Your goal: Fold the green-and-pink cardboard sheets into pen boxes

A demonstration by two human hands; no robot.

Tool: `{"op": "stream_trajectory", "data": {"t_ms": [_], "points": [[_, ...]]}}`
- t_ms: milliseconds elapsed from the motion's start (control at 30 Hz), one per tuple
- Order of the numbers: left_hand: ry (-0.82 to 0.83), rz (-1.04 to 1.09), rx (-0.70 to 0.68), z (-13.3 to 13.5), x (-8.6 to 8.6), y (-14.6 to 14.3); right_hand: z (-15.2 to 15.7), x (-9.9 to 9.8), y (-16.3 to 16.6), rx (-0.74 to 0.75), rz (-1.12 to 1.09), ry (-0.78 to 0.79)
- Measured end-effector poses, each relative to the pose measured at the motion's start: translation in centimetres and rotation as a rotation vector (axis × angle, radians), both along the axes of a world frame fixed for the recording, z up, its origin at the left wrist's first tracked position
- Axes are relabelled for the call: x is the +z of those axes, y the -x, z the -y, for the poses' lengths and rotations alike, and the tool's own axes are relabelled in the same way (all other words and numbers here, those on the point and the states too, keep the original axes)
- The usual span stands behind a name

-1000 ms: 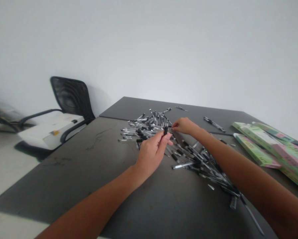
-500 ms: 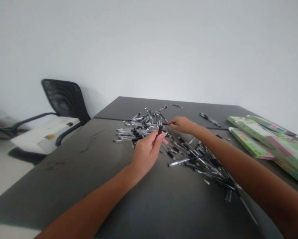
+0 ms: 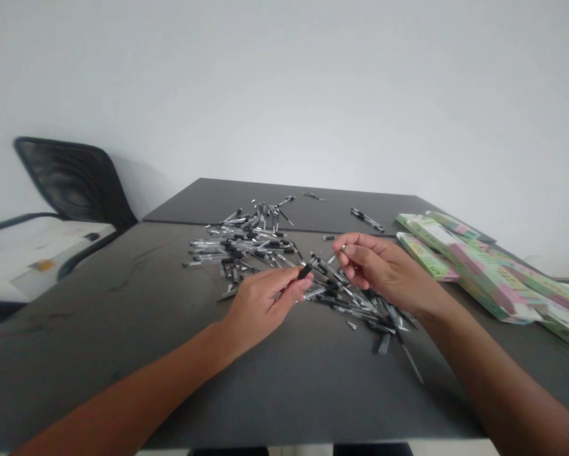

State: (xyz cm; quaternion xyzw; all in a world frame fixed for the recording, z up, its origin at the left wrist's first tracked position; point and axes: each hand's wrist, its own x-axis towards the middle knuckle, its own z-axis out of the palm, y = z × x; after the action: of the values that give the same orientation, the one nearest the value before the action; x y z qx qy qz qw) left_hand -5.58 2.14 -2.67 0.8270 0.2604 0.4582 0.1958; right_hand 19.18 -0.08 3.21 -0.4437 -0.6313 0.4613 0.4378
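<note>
My left hand (image 3: 265,301) is closed on a pen (image 3: 306,271), its black grip sticking out past the thumb and forefinger and pointing up to the right. Just right of it, my right hand (image 3: 374,263) pinches a small silvery piece (image 3: 343,247) between thumb and fingertips; its exact kind is too small to tell. Both hands are held over the near pile of pen parts (image 3: 360,304), where clear barrels with black grips and thin refills lie crisscrossed. A second pile of pen parts (image 3: 246,240) spreads farther back on the left.
Green and pink flat boxes (image 3: 483,272) lie stacked on the right of the dark table (image 3: 208,392). Single pens (image 3: 367,220) rest toward the back. A small pointed pen tip (image 3: 351,325) lies near the pile. A black mesh chair (image 3: 70,180) stands at the left.
My right hand has drawn back from the table behind the pile and now holds a small silvery piece near my left hand. The pen in my left hand has tilted rightward. The view has turned right.
</note>
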Motion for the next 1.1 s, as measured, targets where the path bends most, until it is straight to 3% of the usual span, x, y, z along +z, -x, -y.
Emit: {"op": "stream_trajectory", "data": {"t_ms": [433, 733, 1100], "points": [[-0.132, -0.203, -0.037, 1.5, 0.2, -0.3, 1.1, -1.2, -1.9, 0.010, -0.012, -0.107], [-0.155, -0.174, -0.093, 1.8, 0.2, -0.7, 1.7, -0.3, -2.2, 0.056, 0.129, -0.319], [-0.125, -0.190, -0.119, 2.0, 0.2, -0.7, 1.8, -0.1, -2.4, 0.164, 0.135, -0.364]]}}
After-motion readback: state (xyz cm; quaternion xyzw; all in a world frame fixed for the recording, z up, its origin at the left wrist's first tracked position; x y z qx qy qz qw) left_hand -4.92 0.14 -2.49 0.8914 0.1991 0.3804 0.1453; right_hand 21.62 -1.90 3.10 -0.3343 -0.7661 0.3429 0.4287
